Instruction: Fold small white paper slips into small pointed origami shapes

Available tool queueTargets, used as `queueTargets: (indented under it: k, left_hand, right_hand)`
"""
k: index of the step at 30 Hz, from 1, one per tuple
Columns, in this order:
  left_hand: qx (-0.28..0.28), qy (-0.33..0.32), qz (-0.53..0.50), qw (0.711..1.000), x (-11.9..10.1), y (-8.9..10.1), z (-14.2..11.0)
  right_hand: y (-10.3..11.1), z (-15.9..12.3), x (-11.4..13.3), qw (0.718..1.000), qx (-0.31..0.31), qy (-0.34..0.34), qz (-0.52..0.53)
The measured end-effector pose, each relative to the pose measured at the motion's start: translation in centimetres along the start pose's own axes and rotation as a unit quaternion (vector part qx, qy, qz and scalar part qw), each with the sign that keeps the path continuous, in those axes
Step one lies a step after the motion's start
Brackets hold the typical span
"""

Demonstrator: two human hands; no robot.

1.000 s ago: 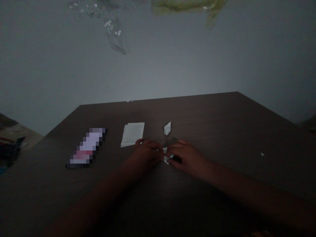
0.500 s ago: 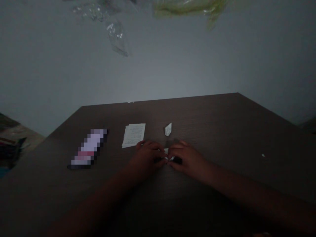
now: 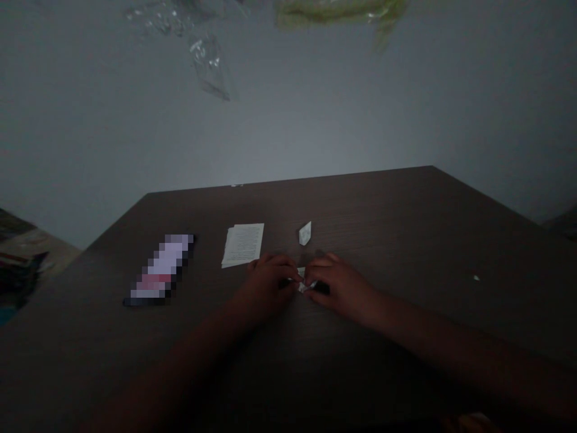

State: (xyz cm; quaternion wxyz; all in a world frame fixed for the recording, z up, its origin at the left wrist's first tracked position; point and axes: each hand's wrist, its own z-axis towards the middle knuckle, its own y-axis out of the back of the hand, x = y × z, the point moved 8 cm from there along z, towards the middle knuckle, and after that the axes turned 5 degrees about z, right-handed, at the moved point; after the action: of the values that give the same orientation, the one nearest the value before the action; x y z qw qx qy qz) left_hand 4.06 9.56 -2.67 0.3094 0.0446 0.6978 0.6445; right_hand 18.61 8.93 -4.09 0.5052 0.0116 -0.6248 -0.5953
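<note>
Both hands meet over a small piece of paper [image 3: 302, 288] on the dark table, and their fingers cover most of it. My left hand [image 3: 270, 279] pinches its left side between thumb and fingers. From the right, my right hand [image 3: 336, 281] has its fingertips closed on the same paper. Just beyond the hands lies a small folded paper piece [image 3: 305, 234] with pointed ends. A short stack of printed paper sheets [image 3: 243, 243] rests to the left, close to my left fingers.
A phone [image 3: 162, 267] with a lit, pixelated screen lies on the left of the brown table [image 3: 383, 222]. A tiny white scrap [image 3: 476, 278] is far to the right. Behind the table rises a pale wall [image 3: 288, 132] with clear plastic bags [image 3: 210, 66] on it.
The fingers have shifted slightly around the paper, and a bit more of its white surface shows between them. The whole view has moved a little; the other things stay put.
</note>
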Motion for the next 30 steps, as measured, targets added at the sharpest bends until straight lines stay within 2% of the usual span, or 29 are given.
queueTargets:
  k: [6, 15, 20, 24, 30]
  left_hand:
    - [0.02, 0.03, 0.029, 0.999, 0.1, 0.3, 0.0]
    - [-0.009, -0.04, 0.06, 0.997, 0.0, 0.7, -0.4]
    - [0.001, -0.05, 0.069, 0.996, 0.0, 0.6, -0.3]
    - [0.022, -0.043, 0.067, 0.997, 0.3, 0.7, -0.2]
    - [0.038, -0.051, 0.103, 0.993, -1.5, 0.7, -0.7]
  right_hand:
    - [0.0, 0.2, -0.1, 1.0, 0.0, -0.012, 0.0]
    - [0.4, 0.2, -1.2, 0.999, -0.031, -0.025, 0.017]
    - [0.7, 0.1, -1.2, 0.998, -0.046, -0.027, 0.016]
    - [0.8, 0.0, -0.7, 0.999, -0.035, -0.02, 0.005]
    - [0.8, -0.1, -0.3, 0.999, -0.01, -0.023, -0.033]
